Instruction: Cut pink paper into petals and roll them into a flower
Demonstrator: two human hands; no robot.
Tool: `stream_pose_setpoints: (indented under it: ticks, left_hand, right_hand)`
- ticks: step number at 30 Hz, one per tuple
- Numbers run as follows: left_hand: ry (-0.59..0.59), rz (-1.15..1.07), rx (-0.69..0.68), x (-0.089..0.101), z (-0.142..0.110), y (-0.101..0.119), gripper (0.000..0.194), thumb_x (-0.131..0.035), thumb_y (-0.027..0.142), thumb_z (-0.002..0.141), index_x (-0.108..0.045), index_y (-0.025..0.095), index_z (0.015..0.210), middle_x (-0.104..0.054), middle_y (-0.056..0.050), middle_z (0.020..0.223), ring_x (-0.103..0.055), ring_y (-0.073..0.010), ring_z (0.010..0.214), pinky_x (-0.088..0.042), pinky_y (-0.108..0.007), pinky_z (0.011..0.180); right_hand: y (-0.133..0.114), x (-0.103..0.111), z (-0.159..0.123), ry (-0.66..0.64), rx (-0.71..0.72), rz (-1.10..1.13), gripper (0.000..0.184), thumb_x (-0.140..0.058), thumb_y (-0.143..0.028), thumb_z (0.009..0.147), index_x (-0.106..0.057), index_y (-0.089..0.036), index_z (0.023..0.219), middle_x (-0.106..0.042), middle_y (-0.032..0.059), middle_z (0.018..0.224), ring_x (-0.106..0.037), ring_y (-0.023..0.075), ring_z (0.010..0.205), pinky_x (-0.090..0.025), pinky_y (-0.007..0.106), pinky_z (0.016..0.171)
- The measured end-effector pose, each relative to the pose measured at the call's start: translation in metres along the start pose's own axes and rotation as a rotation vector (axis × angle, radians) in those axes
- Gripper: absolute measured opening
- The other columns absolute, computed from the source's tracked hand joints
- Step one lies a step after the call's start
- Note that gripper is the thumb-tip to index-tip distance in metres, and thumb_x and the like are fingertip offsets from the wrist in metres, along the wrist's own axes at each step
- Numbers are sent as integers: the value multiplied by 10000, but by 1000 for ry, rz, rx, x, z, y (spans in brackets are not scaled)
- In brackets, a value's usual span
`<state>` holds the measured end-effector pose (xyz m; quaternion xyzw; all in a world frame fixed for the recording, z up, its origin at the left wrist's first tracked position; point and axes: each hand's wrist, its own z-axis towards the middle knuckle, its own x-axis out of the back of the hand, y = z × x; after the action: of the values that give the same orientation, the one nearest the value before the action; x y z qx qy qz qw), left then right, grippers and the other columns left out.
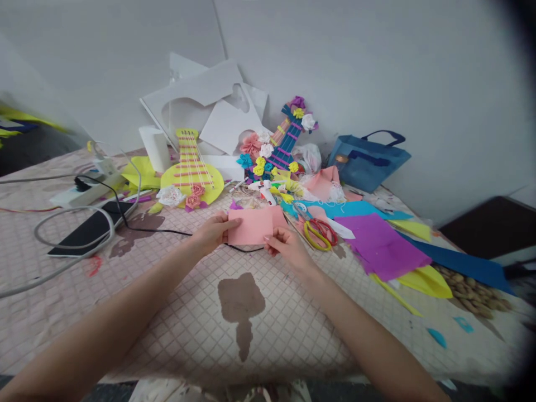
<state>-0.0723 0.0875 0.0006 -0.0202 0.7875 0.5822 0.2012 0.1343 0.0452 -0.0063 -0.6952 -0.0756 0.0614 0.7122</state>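
Between my two hands is a piece of pink paper (250, 226), held up a little above the cloth-covered table. My left hand (215, 231) pinches its left edge, thumb on the front. At the lower right corner my right hand (287, 247) grips the paper between thumb and fingers; a further pink flap shows behind that side. Just right of my right hand lie scissors with yellow handles (317, 234) and another pair with red handles (329, 230). Behind the paper rests a white glue gun (263, 191).
A yellow paper guitar (192, 181) and a blue, flower-covered guitar (285, 142) lean at the back near white board offcuts (196, 84). Purple paper (379, 245), peanuts (469, 293) and a blue bag (364, 162) are on the right. A power strip (79, 192), black tablet-like panel (94, 226) and cables lie left.
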Motion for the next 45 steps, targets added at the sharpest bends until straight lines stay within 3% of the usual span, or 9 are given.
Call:
stream_pose_setpoints:
  ticks: [6, 15, 19, 23, 26, 29, 37, 41, 45]
  left_hand:
    - [0, 79, 18, 1, -4, 5, 343, -799, 284, 597, -650, 106, 849, -680, -65, 793, -604, -117, 624, -463, -216, 552]
    - [15, 101, -22, 0, -6, 7, 378, -795, 315, 589, -635, 116, 868, -664, -55, 774, -591, -126, 624, -474, -247, 572]
    - [-97, 261, -82, 6, -12, 21, 383, -745, 376, 647, -644, 136, 928, -648, -46, 757, -585, -131, 635, -456, -228, 556]
    - [-325, 438, -66, 12, -17, 37, 441, -717, 367, 672, -648, 178, 1065, -645, -45, 749, -565, -129, 614, -388, -198, 495]
    - [-401, 504, -64, 9, -15, 36, 306, -717, 342, 669, -698, 165, 917, -650, -51, 753, -560, -130, 635, -397, -209, 541]
    - [-374, 541, -106, 2, -11, 28, 197, -712, 340, 676, -683, 150, 722, -610, -26, 649, -507, -104, 572, -353, -198, 509]
    - [-145, 502, -133, 0, -13, 25, 372, -603, 506, 751, -656, 139, 731, -584, -7, 589, -472, -92, 487, -306, -204, 453]
    - [-283, 378, 2, 9, -12, 26, 329, -734, 394, 662, -669, 109, 812, -662, -55, 741, -584, -127, 606, -413, -209, 524]
    - [-119, 45, 60, 5, -6, 17, 315, -775, 258, 632, -667, 108, 888, -692, -72, 797, -641, -150, 668, -502, -244, 613]
  right_hand:
    - [-1, 4, 1, -113, 12, -60, 332, -670, -471, 704, -506, -185, 665, -583, -29, 588, -504, 79, 474, -404, 216, 467]
    - [-2, 7, 3, -33, 44, -50, 352, -652, -505, 710, -491, -194, 669, -561, -42, 561, -477, 78, 447, -401, 223, 458]
    - [-7, 6, 0, -99, 36, -84, 337, -650, -482, 721, -493, -189, 662, -552, -43, 558, -476, 72, 450, -396, 210, 454]
    - [-10, -1, -7, -319, -47, -86, 317, -651, -459, 727, -516, -177, 675, -550, -40, 553, -480, 69, 456, -393, 197, 444]
    - [-9, -6, -11, -392, -75, -79, 309, -649, -452, 730, -514, -178, 678, -546, -42, 553, -498, 74, 477, -395, 194, 455]
    - [-8, -9, -13, -406, -73, -105, 305, -647, -448, 733, -511, -181, 676, -541, -44, 543, -487, 76, 472, -379, 194, 449]
    - [-2, -5, -6, -237, -22, -93, 274, -625, -422, 761, -515, -181, 692, -531, -52, 540, -454, 66, 444, -365, 194, 436]
    - [1, 5, 2, -105, 62, -79, 271, -616, -424, 766, -517, -185, 687, -532, -51, 549, -459, 71, 444, -372, 206, 437]
    - [0, 11, 7, 11, 89, -58, 290, -625, -434, 751, -497, -191, 659, -527, -54, 546, -446, 71, 427, -364, 215, 428]
